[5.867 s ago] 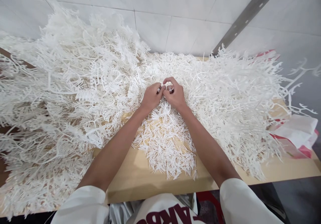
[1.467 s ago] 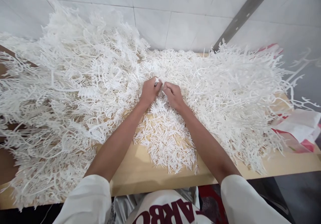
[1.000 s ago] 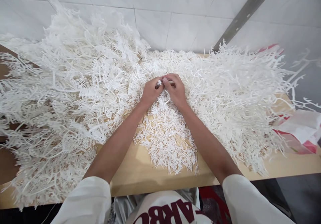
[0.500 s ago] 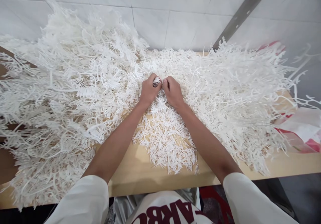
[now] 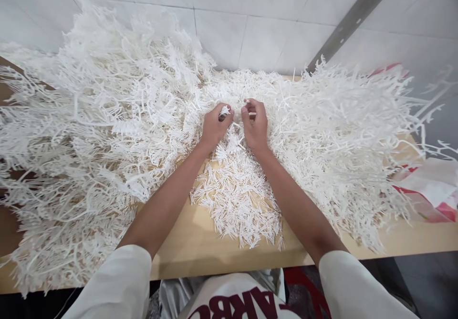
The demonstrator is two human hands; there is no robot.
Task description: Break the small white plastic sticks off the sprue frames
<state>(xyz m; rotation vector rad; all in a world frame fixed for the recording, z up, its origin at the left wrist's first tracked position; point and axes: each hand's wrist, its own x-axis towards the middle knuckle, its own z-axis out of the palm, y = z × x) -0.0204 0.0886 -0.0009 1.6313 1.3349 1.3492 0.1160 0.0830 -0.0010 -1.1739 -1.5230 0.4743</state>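
Observation:
My left hand (image 5: 216, 122) is closed around a small white branched plastic piece (image 5: 224, 111), whose tips poke out between thumb and fingers. Just to its right, a short gap away, my right hand (image 5: 255, 121) has its fingers curled toward the thumb; a tiny white bit shows at its fingertips, too small to name. Below both hands lies a spread of short loose white plastic sprigs (image 5: 246, 200). A tall heap of larger white branched pieces (image 5: 118, 95) rises on the left, and another tangled heap (image 5: 339, 118) lies on the right.
Everything rests on a light wooden table (image 5: 200, 242) against a white tiled wall (image 5: 229, 28). A grey slotted metal post (image 5: 352, 21) leans at the back right. A red and white plastic bag (image 5: 432, 185) sits at the right edge, and brown cardboard (image 5: 9, 228) shows at the left.
The hands were close together and have drawn apart, my right hand moving slightly right and its fingers opening a little. My left hand keeps its hold on the white piece.

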